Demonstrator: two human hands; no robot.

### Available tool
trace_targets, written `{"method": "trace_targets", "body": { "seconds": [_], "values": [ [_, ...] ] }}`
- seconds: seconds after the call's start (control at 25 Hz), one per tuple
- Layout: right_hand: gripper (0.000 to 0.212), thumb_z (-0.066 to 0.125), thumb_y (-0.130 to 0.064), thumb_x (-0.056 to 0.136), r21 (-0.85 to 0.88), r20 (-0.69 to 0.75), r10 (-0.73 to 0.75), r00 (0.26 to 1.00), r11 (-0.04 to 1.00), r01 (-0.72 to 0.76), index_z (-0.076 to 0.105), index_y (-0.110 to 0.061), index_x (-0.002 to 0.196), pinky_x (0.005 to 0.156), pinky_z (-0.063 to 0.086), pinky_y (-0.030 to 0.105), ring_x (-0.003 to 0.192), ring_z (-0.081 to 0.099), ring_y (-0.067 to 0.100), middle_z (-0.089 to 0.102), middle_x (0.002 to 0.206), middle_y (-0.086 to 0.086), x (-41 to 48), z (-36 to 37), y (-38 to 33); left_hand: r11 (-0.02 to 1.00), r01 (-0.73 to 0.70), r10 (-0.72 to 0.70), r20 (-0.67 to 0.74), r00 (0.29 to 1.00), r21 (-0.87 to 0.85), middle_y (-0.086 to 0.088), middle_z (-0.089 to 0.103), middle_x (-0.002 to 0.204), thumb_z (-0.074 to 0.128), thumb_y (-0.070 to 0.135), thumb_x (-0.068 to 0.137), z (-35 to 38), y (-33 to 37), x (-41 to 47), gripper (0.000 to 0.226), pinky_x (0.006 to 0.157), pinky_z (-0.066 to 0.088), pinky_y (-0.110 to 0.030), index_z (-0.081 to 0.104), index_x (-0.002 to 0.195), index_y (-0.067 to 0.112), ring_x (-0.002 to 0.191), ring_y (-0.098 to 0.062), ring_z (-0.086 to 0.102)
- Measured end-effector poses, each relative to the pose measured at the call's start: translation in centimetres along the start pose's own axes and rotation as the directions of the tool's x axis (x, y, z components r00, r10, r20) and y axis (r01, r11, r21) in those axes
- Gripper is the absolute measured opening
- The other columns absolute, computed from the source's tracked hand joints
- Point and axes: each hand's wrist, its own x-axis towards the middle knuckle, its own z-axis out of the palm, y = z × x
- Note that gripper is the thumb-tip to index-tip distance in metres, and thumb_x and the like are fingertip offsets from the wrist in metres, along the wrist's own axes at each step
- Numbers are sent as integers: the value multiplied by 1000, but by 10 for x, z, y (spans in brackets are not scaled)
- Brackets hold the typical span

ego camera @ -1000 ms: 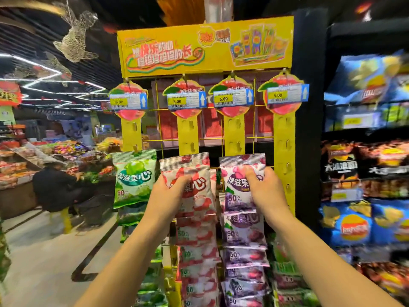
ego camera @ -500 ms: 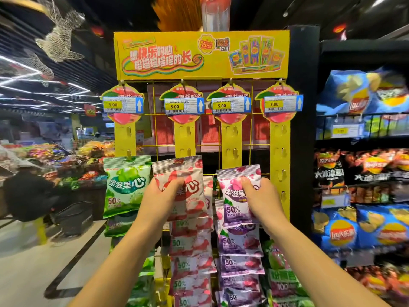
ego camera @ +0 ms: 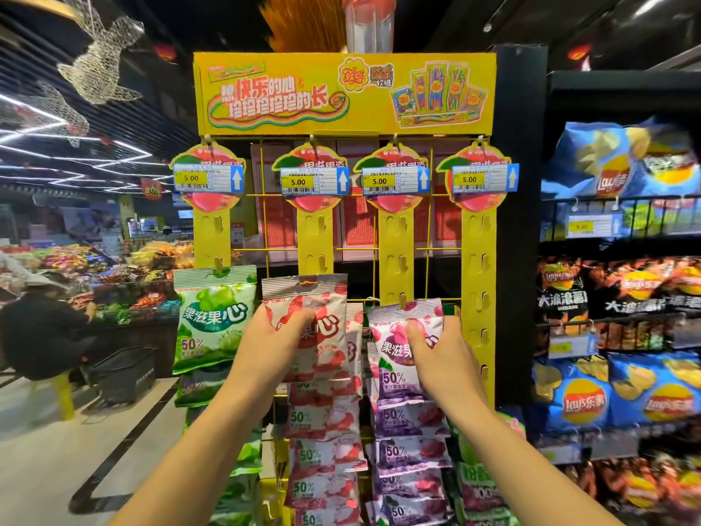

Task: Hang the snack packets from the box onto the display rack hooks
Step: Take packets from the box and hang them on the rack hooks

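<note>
While both held packets stand upright, long axis vertical, crimped silver seal on top, print faces the camera; left hand (ego camera: 273,343) grips the red-and-white packet (ego camera: 322,336) by its left side, thumb across the front, other fingers hidden behind it; packet top sits level against the second yellow strip (ego camera: 315,237) of the display rack (ego camera: 341,93), hang hole at a hook tab, can't tell if it's seated; right hand (ego camera: 444,354) pinches the purple packet (ego camera: 394,358) at its upper right, thumb on the front, fingers curled round the right edge; that one is tilted a bit, right top corner higher, hole at a tab on the third yellow strip (ego camera: 394,241), seating unclear too; red one: white with red fruit art, big Chinese lettering; purple one: white top fading to purple, "50%" lower left; green packet (ego camera: 212,317) hangs from the first yellow strip (ego camera: 210,237), just left of the red one; matching red and purple packets overlap in columns under each held one; fourth yellow strip (ego camera: 478,260) shows bare tabs; four "5.00" price tags (ego camera: 379,181) across the top
</note>
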Motion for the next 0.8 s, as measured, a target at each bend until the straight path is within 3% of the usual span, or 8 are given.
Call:
{"method": "trace_targets", "body": {
  "seconds": [0.16,0.24,0.28,0.36,0.44,0.52,0.6,0.8],
  "values": [
    [43,41,-60,99,-228,3,-65,998,972,64,39,-18,107,52,41,33,70,58,17,61,84,-2,-2,1,2,1000,15,-14,-34,999,19,-2,78,89,67,29,98,0,0,1,19,71,60,-33,66,95,10,83,-18,77],
    [51,46,-59,98,-378,-54,-134,990,920,103,39,-13,120,67,45,35,94,57,24,56,109,2,0,0,4,999,16,-15,-52,999,28,4,78,89,70,31,96,-1,-1,3,13,73,59,-35,68,97,18,86,-15,75],
    [56,52,-54,97,-435,-96,-213,972,887,151,36,-10,128,76,47,37,106,52,27,49,120,7,0,-1,3,999,19,-17,-53,998,36,4,78,91,71,32,95,-2,-1,5,13,73,59,-36,68,98,19,88,-15,75],
    [60,63,-40,91,-523,-153,-433,888,798,300,38,-5,133,85,49,43,111,47,31,43,124,12,4,-5,-8,999,32,-30,-58,998,40,1,79,96,73,36,94,-2,0,8,21,75,63,-40,69,103,18,92,-19,75],
    [46,65,-33,90,-491,-145,-590,795,740,460,50,-7,125,83,51,42,104,49,28,50,117,9,14,-10,-34,999,29,-26,-68,997,36,2,79,98,75,37,93,-2,2,13,22,77,64,-41,68,106,21,94,-20,76],
    [24,59,-32,96,-299,-44,-589,807,778,552,57,-14,112,80,50,40,96,54,23,58,107,3,31,-11,-71,999,28,-25,-78,997,37,1,77,100,75,35,93,-1,5,17,21,81,63,-43,66,106,22,95,-19,75],
    [18,55,-34,100,-122,62,-533,844,835,537,61,-18,104,78,50,38,91,59,21,64,100,0,55,-9,-108,999,26,-22,-84,996,38,0,75,102,75,38,92,2,10,21,25,83,62,-45,64,107,22,94,-18,74],
    [35,55,-43,100,-265,126,-489,863,822,505,74,-15,90,75,53,36,88,66,26,73,90,5,98,5,-163,994,-6,11,-49,999,111,3,78,94,70,46,83,6,17,37,34,86,62,-53,68,104,19,87,-17,75]
  ]
}}
